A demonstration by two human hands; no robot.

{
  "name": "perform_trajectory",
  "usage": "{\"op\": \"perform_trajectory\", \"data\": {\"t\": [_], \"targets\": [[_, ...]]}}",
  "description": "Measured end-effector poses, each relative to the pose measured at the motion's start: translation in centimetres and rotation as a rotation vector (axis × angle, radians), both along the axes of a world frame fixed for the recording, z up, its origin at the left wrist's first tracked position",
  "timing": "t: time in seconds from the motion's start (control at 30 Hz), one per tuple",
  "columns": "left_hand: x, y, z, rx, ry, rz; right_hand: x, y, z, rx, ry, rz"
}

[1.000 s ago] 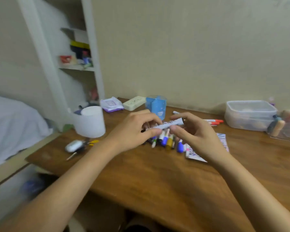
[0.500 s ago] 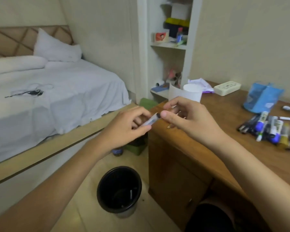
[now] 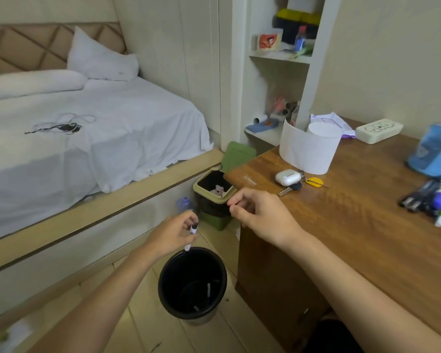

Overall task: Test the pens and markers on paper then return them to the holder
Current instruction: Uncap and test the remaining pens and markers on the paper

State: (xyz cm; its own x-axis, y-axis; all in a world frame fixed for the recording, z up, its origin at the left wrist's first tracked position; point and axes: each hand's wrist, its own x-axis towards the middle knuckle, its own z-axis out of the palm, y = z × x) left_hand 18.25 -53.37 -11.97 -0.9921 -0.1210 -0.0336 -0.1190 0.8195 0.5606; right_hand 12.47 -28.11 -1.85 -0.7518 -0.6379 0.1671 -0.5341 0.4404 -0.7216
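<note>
My left hand pinches a white marker and holds it nearly upright, tip down, just over the rim of a black bin on the floor. Inside the bin lie a couple of discarded pens. My right hand hovers by the desk's left corner with loosely curled fingers and holds nothing that I can see. A pile of pens and markers lies at the right edge of the desk. The blue holder stands behind the pile, partly cut off.
A white paper roll, an earbuds case with keys and a white box sit on the desk. A green lidded bin stands open between desk and bed. Shelves rise behind.
My view swung left from the desk to the floor. The right hand let go of the marker; the left hand lowered it over the black bin.
</note>
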Motion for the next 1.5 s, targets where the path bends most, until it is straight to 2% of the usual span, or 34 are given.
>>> {"op": "perform_trajectory", "data": {"t": [0.17, 0.3, 0.53, 0.73, 0.97, 1.17, 1.23, 1.37, 1.5], "targets": [[-1.1, 2.2, 2.1, 0.053, 0.087, -0.019, 0.2, 1.8, 0.4, 0.013, 0.022, -0.032], [-2.0, 6.6, 5.8, 0.081, 0.210, -0.134, 0.0, 5.5, 1.7, -0.027, 0.079, -0.105], [-6.1, 21.4, 13.8, 0.175, 0.472, -0.416, -1.8, 19.5, 5.9, -0.030, 0.194, -0.363], [-12.4, 37.5, 16.5, 0.098, 0.452, -0.698, -1.0, 35.7, 5.9, 0.094, 0.236, -0.681], [-19.6, 54.7, 16.6, -0.176, 0.447, -0.863, 1.8, 48.8, 2.0, 0.268, 0.260, -1.010], [-23.8, 62.4, 15.0, -0.559, 0.457, -0.809, 1.7, 51.6, 0.9, 0.364, 0.249, -0.993], [-24.4, 63.6, 14.3, -0.632, 0.462, -0.774, 1.6, 51.6, 0.6, 0.381, 0.235, -0.945], [-25.1, 64.2, 12.6, -0.685, 0.436, -0.795, 1.6, 51.9, -0.2, 0.421, 0.165, -0.873], [-25.8, 63.9, 11.9, -0.565, 0.400, -0.778, 1.5, 52.3, -0.4, 0.480, 0.122, -0.864]]}}
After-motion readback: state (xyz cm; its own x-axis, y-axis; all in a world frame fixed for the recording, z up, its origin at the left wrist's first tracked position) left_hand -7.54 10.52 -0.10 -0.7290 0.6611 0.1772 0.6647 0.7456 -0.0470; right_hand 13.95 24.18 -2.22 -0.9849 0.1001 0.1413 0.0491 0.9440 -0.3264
